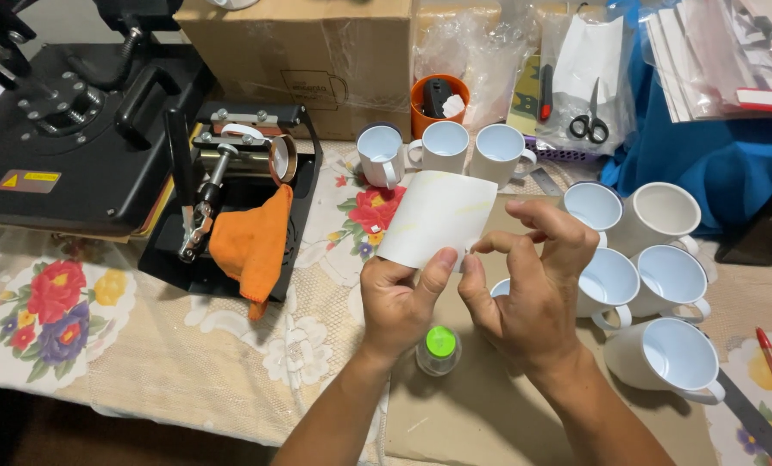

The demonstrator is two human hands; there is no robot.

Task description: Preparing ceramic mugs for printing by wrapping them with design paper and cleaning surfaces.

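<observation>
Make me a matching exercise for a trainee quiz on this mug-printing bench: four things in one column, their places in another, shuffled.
Things:
1. orange cloth
2. scissors
3. green-capped bottle
4. white paper sheet

Places:
A. on the table between the two wrists
B. draped over the mug press
C. pinched by the left hand, with the right hand at its edge
D. at the back, on a white sheet inside a clear bag

Pairs: 1-B, 2-D, 3-A, 4-C
</observation>
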